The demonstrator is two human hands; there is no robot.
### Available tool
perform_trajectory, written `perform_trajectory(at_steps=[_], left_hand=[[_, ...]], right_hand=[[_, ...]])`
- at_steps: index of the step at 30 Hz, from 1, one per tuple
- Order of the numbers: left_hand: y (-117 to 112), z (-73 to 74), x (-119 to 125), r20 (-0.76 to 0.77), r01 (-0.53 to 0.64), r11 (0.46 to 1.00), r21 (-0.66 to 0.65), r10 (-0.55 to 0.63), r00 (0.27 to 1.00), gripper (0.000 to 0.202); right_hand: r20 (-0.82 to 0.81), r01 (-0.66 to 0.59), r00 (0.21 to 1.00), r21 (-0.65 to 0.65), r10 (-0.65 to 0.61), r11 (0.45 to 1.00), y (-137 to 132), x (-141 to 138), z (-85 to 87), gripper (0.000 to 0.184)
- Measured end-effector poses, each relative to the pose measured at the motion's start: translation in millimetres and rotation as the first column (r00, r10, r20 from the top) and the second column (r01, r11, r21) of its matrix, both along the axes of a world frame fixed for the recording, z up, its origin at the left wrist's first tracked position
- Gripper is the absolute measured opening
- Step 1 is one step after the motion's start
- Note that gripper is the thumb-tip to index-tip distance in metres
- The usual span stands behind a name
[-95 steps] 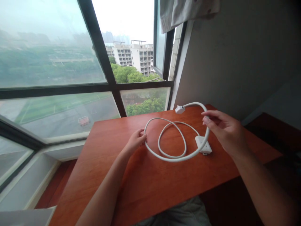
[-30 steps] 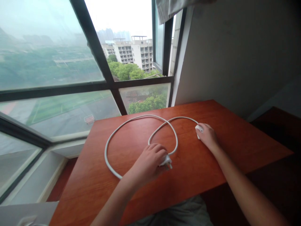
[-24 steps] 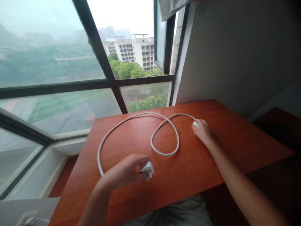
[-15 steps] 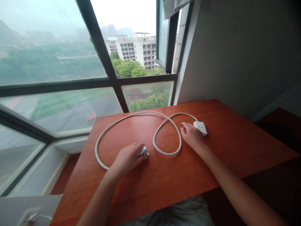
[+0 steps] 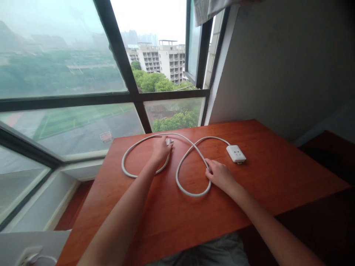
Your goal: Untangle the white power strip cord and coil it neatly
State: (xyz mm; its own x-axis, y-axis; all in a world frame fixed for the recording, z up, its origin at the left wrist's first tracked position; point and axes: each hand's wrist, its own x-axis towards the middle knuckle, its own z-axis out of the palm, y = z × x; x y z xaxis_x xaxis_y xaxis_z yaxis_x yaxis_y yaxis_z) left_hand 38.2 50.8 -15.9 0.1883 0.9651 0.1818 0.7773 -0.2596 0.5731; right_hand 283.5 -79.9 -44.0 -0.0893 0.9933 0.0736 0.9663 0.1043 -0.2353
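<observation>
A white extension cord [image 5: 179,168] lies in loops across the reddish-brown tabletop [image 5: 194,218]. Its plug [image 5: 168,141] is gripped by my left hand [image 5: 161,149], near the far side of the table. My right hand [image 5: 219,174] is closed around the cord at the right side of the middle loop, its fingers partly hiding the cable. Beyond that hand, to the right, the white socket block [image 5: 236,153] rests on the wood with its outlets facing up and nothing touching it but its own cable.
Large windows [image 5: 63,99] rise behind and left of the table, one pane swung outward. A grey wall [image 5: 271,66] stands at the right. Low at left is a wall outlet with a white plug [image 5: 33,256]. The table's near edge borders dark fabric [image 5: 210,253].
My left hand has carried the plug away from me toward the window side. My right hand has moved from beside the socket block to the cord loop and taken hold of it.
</observation>
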Motion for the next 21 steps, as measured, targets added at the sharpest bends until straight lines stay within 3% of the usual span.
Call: perform_trajectory(at_steps=[3, 6, 12, 17, 21], left_hand=[[5, 1.0, 7, 0.068, 0.069, 0.998, 0.004, -0.069, 0.995, 0.035], [-10, 1.3, 3, 0.068, 0.103, 0.994, 0.023, -0.104, 0.992, 0.032], [-54, 1.5, -17, -0.243, 0.149, 0.981, -0.121, -0.175, 0.954, 0.023], [-70, 3.3, -24, -0.340, 0.082, 0.980, -0.180, -0.140, 0.930, 0.023], [-73, 6.8, -24, -0.364, 0.067, 0.973, -0.222, -0.147, 0.920, 0.032]], right_hand=[[-0.079, -0.023, 0.997, 0.023, 0.024, 0.999, -3, 7, -2.9, 0.038], [-0.123, -0.029, 0.992, 0.031, 0.033, 0.999, -1, 13, -4.4, 0.039], [-0.073, -0.033, 0.997, 0.042, 0.036, 0.999, 8, -3, -2.3, 0.034], [0.025, -0.100, 0.995, -0.009, 0.100, 0.995, 15, -29, 1.0, 0.025], [-0.025, -0.196, 0.980, -0.078, 0.195, 0.977, 24, -24, 7.5, 0.028]])
